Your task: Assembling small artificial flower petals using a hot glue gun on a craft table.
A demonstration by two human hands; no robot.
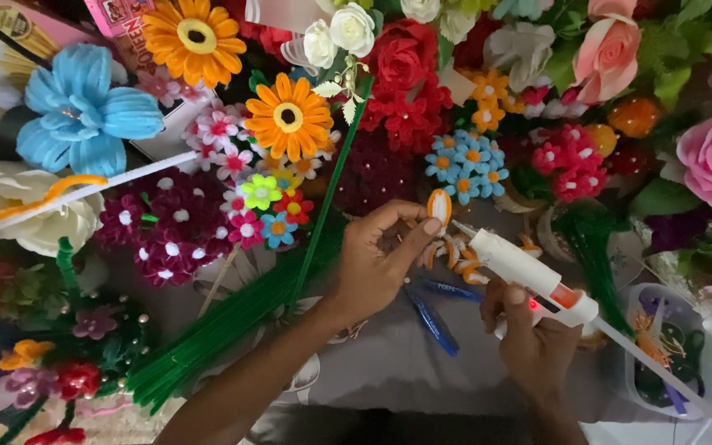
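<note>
Left grip (381, 259) pinching orange-and-white pipe-cleaner petal (439, 206) — right grip (537, 334) closed around white glue gun (525, 270), nozzle beside petal.

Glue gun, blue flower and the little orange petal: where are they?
glue gun (529, 272), head view, on its white barrel.
blue flower (84, 115), head view, on its middle.
orange petal (438, 206), head view, on its looped top above the left hand's fingers.
</note>
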